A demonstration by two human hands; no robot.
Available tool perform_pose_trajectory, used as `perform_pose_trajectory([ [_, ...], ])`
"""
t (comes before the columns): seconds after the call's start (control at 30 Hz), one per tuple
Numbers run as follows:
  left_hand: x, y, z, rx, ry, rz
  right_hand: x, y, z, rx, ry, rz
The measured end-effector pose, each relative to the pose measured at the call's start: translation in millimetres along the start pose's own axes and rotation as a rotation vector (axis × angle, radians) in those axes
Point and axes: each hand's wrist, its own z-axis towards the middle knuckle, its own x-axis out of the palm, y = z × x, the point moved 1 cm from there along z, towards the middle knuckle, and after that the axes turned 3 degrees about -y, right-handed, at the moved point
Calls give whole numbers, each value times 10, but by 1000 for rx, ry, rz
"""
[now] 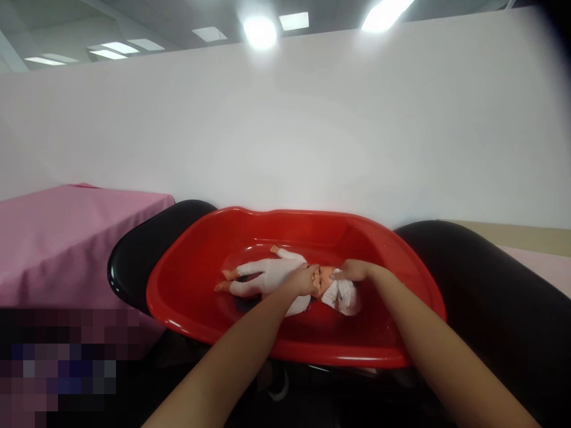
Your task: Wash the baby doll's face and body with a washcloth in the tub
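A baby doll (279, 273) in white clothing lies on its back in a red tub (187, 297), feet to the left, head to the right. Its white cloth cap (342, 295) is bunched about the head. My left hand (306, 280) rests at the doll's upper chest and chin, its fingers mostly hidden. At the far edge of the cap is my right hand (355, 270), with bent fingers closed at the cloth by the doll's forehead. One doll arm stretches toward the back of the tub.
Black rounded supports (134, 261) stick out on both sides of the tub. A pink cloth-covered table (80, 220) stands at left, and a white partition (285, 131) rises behind. A shoe (279, 383) shows below the tub. The lower left corner is pixelated.
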Motion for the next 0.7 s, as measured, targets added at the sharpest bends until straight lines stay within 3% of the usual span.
perform_pose_trajectory([
  [0.2,4,11,30,-8,16,-22,8,21,-27,-25,110,30],
  [0.37,35,39,56,-14,7,-17,14,37,-35,-38,125,44],
  [0.57,20,7,13,11,-52,-7,51,71,-20,-30,165,285],
  [0.7,-11,-30,-22,7,-34,-5,45,112,-44,-23,178,327],
])
